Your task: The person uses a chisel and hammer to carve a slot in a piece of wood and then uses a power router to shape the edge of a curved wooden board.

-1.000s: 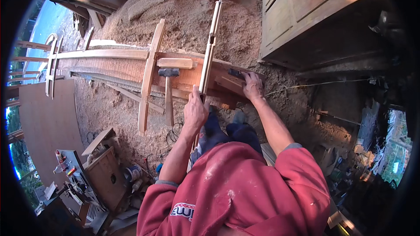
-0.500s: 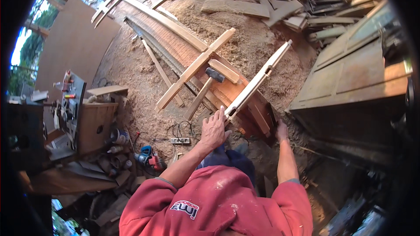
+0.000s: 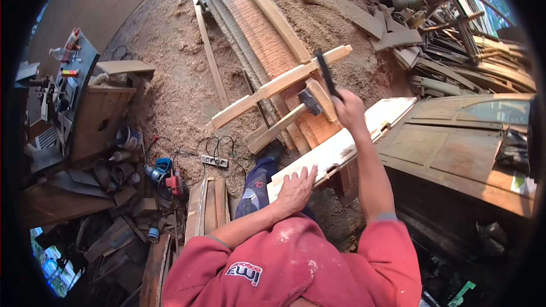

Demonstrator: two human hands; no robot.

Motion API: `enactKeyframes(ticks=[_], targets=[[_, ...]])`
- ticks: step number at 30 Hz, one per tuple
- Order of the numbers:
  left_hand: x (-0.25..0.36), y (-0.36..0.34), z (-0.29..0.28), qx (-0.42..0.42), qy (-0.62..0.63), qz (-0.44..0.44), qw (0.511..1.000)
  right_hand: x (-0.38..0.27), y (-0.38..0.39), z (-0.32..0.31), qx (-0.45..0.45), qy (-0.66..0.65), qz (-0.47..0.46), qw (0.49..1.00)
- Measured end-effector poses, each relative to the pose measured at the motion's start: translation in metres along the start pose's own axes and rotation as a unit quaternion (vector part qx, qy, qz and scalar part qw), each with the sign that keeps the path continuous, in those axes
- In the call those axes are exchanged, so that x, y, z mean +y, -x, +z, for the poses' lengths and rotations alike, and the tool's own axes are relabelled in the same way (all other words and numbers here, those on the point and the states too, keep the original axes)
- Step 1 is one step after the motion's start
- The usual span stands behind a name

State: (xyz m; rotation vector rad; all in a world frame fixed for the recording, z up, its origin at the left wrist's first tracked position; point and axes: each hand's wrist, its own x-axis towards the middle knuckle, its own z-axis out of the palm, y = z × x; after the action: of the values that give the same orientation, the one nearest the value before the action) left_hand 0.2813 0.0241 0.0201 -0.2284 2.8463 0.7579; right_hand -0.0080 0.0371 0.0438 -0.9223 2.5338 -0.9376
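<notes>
Pale board (image 3: 324, 159) is lying slantwise over the near end of the long reddish plank (image 3: 267, 40), its close end right by the person's lap; left hand (image 3: 296, 187) is flat on that end, fingers a bit spread and not gripping anything, just resting on the wood; right hand (image 3: 348, 111) is wrapped round the end of a long dark tool (image 3: 326, 73), held up beyond the board's edge; can't tell from here what the tool is exactly.

As for progress, I'd say the shaping is partly done: there are notches down the right edge and the face looks clean and flat; nothing seems joined to it, so fitting is probably left, but how much cutting remains I honestly can't say.

Nice mix of wood btw; the board is creamy and straight-edged, the plank has a ribbed, rough-looking face, and a square-cut crossbar (image 3: 278, 88) sits across it; the hammer (image 3: 310, 102) has a chunky dark head and a plain wooden handle, lying right by a squared yellowish block (image 3: 322, 98); all round is fluffy, crumbly tan sawdust (image 3: 170, 79).
</notes>
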Motion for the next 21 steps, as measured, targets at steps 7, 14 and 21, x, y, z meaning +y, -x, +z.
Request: enactKeyframes(ticks=[7, 14, 21], targets=[[0.011, -0.022, -0.016, -0.024, 0.058, 0.025, 0.998, 0.034, -0.201, 0.126, -0.09, 0.156, -0.022, 0.983], [-0.024, -0.02, -0.002, -0.047, 0.099, -0.028, 0.994, -0.043, -0.092, 0.051, -0.001, 0.014, -0.122, 0.992], [-0.016, -0.033, -0.019, -0.066, 0.155, 0.011, 0.986, 0.094, 0.209, -0.053, 0.275, 0.039, 0.253, 0.927]])
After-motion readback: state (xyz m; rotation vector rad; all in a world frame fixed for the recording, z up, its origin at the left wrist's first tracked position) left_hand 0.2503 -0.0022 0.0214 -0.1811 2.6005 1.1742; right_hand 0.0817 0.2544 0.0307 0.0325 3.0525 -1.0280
